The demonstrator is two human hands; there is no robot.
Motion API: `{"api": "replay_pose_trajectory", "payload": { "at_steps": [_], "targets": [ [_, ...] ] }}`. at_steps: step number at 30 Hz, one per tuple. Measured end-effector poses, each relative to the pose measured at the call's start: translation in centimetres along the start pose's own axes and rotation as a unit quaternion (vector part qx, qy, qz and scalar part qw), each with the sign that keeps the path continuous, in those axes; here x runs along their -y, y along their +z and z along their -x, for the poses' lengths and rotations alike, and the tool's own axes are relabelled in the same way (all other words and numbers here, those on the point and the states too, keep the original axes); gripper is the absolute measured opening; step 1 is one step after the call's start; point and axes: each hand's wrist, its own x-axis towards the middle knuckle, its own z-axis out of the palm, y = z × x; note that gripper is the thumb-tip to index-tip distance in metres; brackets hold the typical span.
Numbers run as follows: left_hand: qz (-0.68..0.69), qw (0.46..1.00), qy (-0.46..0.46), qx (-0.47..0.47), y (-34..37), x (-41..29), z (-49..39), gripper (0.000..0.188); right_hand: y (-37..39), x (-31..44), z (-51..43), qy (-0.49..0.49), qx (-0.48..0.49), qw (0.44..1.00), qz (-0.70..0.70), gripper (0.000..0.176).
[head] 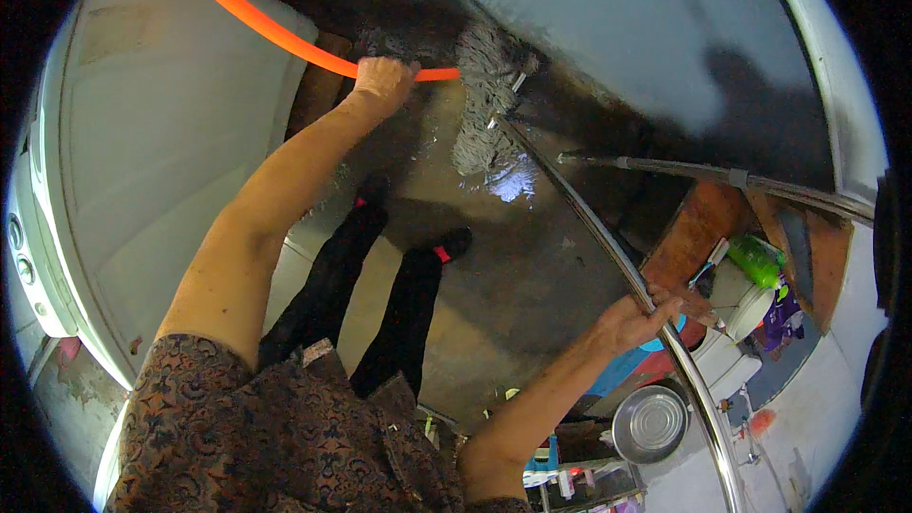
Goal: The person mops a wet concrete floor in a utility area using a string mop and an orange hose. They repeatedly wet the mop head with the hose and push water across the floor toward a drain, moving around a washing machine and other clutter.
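My left hand (385, 82) is closed around an orange hose (278, 32), whose end reaches the grey string head of a mop (481, 100). The mop head lies spread on the wet floor against the base of a pale panel. In my right hand (645, 320) is the mop's shiny metal handle (584, 214), gripped part-way along and slanting from the mop head down to the lower right. Light glints on the wet floor beside the strings.
A white appliance with knobs (178, 85) stands at the left. A second metal pole (684, 167) crosses at the right. Near it are a green bottle (757, 261), a white tub (748, 310) and a round metal basin (650, 424). A shelf with small items stands below.
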Motion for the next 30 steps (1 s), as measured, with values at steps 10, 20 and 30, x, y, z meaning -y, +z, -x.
{"api": "replay_pose_trajectory", "payload": {
  "at_steps": [10, 20, 30],
  "targets": [
    [-0.030, 0.997, -0.061, -0.036, 0.1, 0.0, -1.8, 0.029, 0.9, 0.3, 1.5, -0.015, 0.107, 0.993, 0.047, 0.018],
    [0.009, 0.993, -0.019, -0.118, -3.3, -1.6, -2.3, 0.024, -1.1, -0.1, 1.4, -0.029, 0.091, 0.995, 0.030, 0.022],
    [-0.016, 0.994, 0.032, -0.099, -3.4, -2.2, -3.0, 0.034, 2.2, 0.1, 4.2, -0.061, 0.114, 0.990, 0.059, 0.020]
  ]
}}
